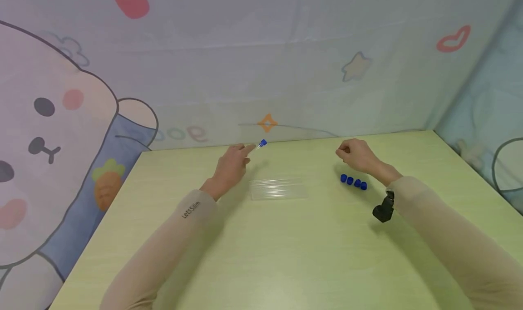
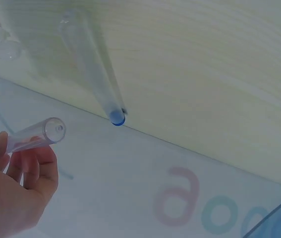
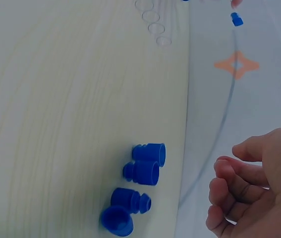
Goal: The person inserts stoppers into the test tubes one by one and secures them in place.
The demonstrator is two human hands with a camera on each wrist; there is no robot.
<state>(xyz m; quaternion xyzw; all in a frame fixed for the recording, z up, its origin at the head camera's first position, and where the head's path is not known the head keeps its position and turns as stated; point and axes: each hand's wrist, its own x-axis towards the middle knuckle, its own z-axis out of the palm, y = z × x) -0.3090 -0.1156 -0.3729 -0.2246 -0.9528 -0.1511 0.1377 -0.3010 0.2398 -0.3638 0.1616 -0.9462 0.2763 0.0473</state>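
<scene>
My left hand (image 1: 231,167) pinches a clear test tube (image 2: 33,136) above the back of the table. A blue stopper (image 1: 263,142) sits at the tube's far end. In the left wrist view another clear tube (image 2: 90,67) lies below, with a blue stopper (image 2: 117,117) in its end; the head view does not show it. Over the table's back right, my right hand (image 1: 357,155) hovers with fingers loosely bent and nothing in them. Near it lie several loose blue stoppers (image 3: 147,172), apart from the hand. Several clear tubes (image 1: 273,188) lie side by side mid-table.
The pale wooden table (image 1: 261,255) ends at a printed cloth backdrop (image 1: 245,74) close behind both hands. A black wrist device (image 1: 383,211) hangs under the right sleeve. A second cloth (image 1: 498,119) borders the right side.
</scene>
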